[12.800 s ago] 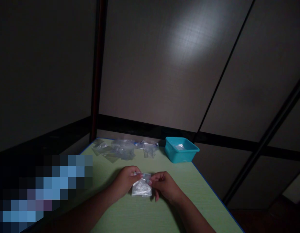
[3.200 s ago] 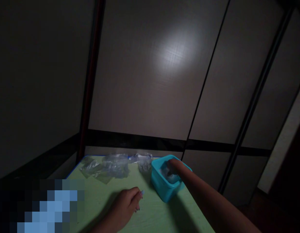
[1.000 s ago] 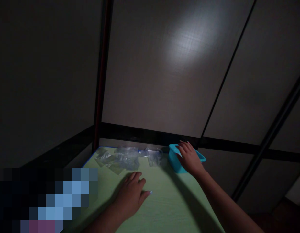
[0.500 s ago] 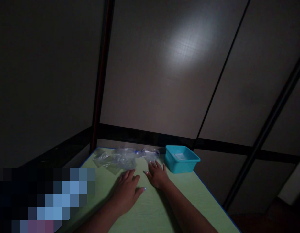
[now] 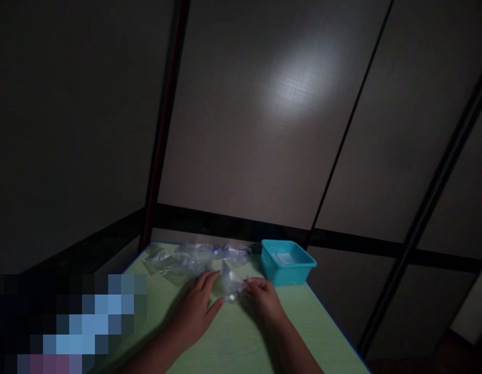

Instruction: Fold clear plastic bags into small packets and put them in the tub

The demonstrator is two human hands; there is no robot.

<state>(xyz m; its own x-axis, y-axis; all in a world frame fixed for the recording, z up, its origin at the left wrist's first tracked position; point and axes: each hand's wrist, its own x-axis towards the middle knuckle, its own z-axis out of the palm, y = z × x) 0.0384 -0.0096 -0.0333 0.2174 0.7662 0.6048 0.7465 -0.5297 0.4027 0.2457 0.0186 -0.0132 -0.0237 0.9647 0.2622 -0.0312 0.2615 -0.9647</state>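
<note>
Pinched between the fingers of my right hand (image 5: pixel 262 295) is a small clear plastic bag (image 5: pixel 232 280), lifted off the table and crumpled. My left hand (image 5: pixel 204 298) is to the left of this bag, thumb and fingers apart; its thumb tip is close to the bag's lower edge, and I cannot tell whether they touch. Beyond my left hand more clear plastic bags (image 5: pixel 192 257) lie spread on the light green table (image 5: pixel 233 343). Another clear bag (image 5: pixel 235 253) lies at the back edge.
A turquoise plastic basket (image 5: pixel 289 275) stands at the table's right edge with a whitish item (image 5: pixel 283 258) inside. Dark panelled cabinet doors (image 5: pixel 241 156) rise just behind the table. Pixelated blocks cover the lower left.
My right hand, flat and spread before, has closed on a clear plastic bag and drawn it nearer my left hand. My left hand has shifted only a little. The view tilted slightly.
</note>
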